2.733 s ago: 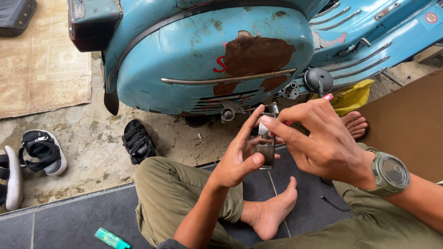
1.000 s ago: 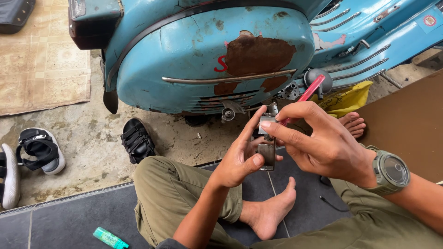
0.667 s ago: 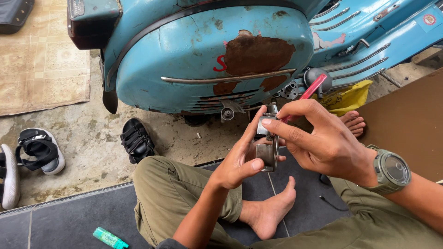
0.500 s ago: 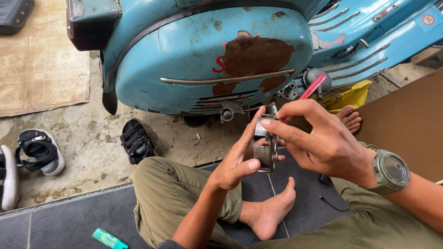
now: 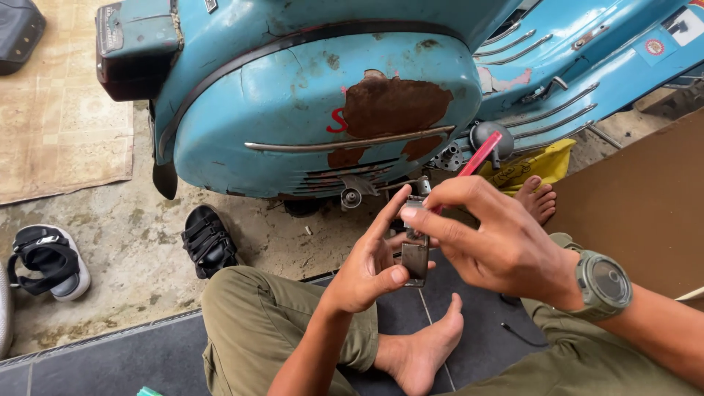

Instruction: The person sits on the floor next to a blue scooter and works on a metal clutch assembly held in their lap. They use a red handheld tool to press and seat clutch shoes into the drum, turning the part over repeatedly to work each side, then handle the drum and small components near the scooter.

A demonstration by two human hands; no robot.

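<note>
From the head camera, the left hand (image 5: 370, 268) grips a small dark metal part (image 5: 415, 253) between thumb and fingers, holding it above the black mat (image 5: 469, 308) and in front of the blue scooter (image 5: 315, 110). The part stands nearly upright, its long axis running top to bottom, the upper end toward the scooter's underside. The right hand (image 5: 499, 246) pinches a red-handled tool (image 5: 478, 155) with its fingertips at the top of the part; the tool's long axis slants up and to the right, handle end pointing toward the scooter, working end down at the part. A grey watch (image 5: 603, 282) sits on the right wrist. A black sandal (image 5: 209, 238) lies on the concrete to the left, and a bare foot (image 5: 425, 352) rests on the mat below the hands.
</note>
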